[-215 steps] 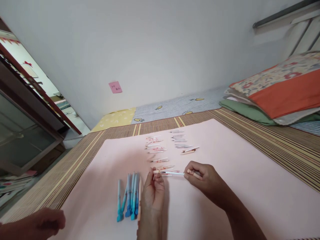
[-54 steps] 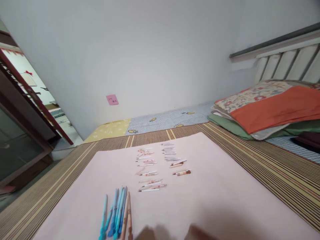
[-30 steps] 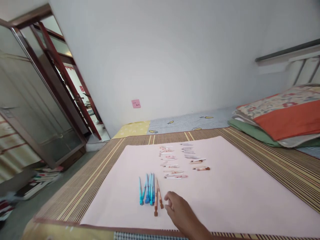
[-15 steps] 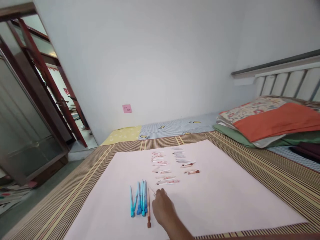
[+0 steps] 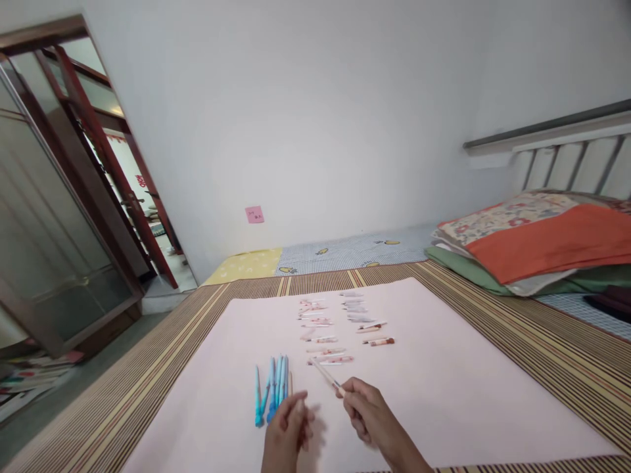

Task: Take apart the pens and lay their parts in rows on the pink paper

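Note:
My right hand (image 5: 367, 410) is closed around the near end of a pale, slim pen (image 5: 328, 376), whose far end points up and left over the sheet. My left hand (image 5: 290, 424) holds nothing that I can see; its fingers are loosely bent and apart. Beside and partly behind it lie several blue pens (image 5: 279, 381) in a bunch. A brown pen (image 5: 290, 383) shows only its upper end, the rest hidden by the left hand. Further off, a column of pink-and-white pens (image 5: 318, 322) is laid out, with grey-white pens (image 5: 353, 307) and brownish pens (image 5: 378, 341) to their right.
A pale pink sheet (image 5: 444, 381) lies under the pens on a striped mat (image 5: 162, 368). Folded bedding (image 5: 537, 243) is piled at the right by a radiator (image 5: 572, 167). A pink note (image 5: 255, 215) is on the wall, and a door (image 5: 54, 197) is at the left.
My left hand has come into view beside the blue pens, covering most of the brown pen. My right hand has moved right and now holds the pale pen lifted and plainly visible.

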### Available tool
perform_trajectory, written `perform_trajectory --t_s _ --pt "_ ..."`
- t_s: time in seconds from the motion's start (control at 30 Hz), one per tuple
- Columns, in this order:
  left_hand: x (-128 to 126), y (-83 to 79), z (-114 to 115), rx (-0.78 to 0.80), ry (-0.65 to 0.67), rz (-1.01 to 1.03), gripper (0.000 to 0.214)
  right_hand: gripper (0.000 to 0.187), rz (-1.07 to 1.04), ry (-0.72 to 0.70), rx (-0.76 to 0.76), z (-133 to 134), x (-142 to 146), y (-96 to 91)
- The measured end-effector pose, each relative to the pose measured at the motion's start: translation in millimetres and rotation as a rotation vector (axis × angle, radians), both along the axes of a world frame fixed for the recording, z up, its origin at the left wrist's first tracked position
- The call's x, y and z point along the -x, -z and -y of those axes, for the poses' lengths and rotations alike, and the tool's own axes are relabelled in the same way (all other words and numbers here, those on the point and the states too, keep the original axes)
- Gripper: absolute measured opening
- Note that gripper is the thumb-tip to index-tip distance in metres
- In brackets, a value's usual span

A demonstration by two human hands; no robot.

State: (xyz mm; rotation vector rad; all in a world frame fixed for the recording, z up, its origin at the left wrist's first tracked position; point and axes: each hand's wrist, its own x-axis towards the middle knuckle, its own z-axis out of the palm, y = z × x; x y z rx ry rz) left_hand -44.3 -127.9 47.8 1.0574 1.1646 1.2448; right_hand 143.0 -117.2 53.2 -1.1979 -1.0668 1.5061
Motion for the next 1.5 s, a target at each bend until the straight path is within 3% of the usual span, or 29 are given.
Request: perform_trajectory --t_s 0.1,0.2,0.4,0.5,0.77,1.23,1.4,1.5 --pt "-25.2 -28.3 -47.4 0.011 0.049 0.334 0.053 0.022 -0.032 -0.020 -0.030 -9.8 -12.3 -11.2" --pt "-45.2 -36.5 -82.4 -0.008 0.142 0.420 0.042 0.030 -0.008 -0.030 -0.043 -29.2 -25.8 -13.0" --pt "-60.4 -8.5 -127.6 -0.089 0.218 0.408 0.031 0.053 0.054 -0.119 -0.079 -74.1 -49.1 -6.0" --pt "-59.6 2.4 -139.8 -0.105 0.231 0.363 0.030 0.051 0.128 -0.154 -0.123 -89.4 -53.8 -2.7" --pt "-57.9 8.4 -149.4 -0.142 0.111 0.294 0.024 0.044 0.256 -0.115 -0.245 -101.8 -43.4 7.1" --pt "-61.2 2.8 -146.6 -0.099 0.009 0.347 0.035 0.040 0.475 -0.059 -0.426 -97.1 -31.8 -2.7" --pt "-57.4 -2.1 -144.6 -0.100 0.131 0.320 0.027 0.038 0.371 -0.095 -0.386 -96.7 -37.6 -5.0" --pt "-52.9 -1.0 -144.9 -0.124 0.120 0.266 0.026 0.036 0.300 -0.150 -0.327 -95.4 -42.8 -8.3"
